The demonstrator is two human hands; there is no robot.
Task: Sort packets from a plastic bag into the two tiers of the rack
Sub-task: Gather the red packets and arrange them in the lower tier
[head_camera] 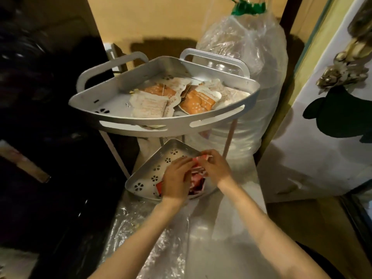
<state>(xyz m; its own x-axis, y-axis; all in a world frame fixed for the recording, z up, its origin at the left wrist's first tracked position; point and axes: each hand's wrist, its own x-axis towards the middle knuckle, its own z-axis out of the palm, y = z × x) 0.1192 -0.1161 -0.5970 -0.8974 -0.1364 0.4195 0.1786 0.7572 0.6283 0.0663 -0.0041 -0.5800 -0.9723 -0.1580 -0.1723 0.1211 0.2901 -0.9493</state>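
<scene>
A silver corner rack stands ahead. Its upper tier (124,117) holds several orange and white packets (198,101). The lower tier (147,178) holds red packets (196,183), partly hidden under my hands. My left hand (177,178) lies over the pile in the lower tier. My right hand (214,165) pinches a small red and white packet (202,158) just above that pile, and my left fingertips touch the same packet. A crumpled clear plastic bag (159,240) lies flat on the surface under my forearms.
A large clear plastic bag (253,63) tied with a green strip stands behind the rack on the right. A white fridge door (326,137) with dark stickers is at the right. A dark object (46,127) fills the left side.
</scene>
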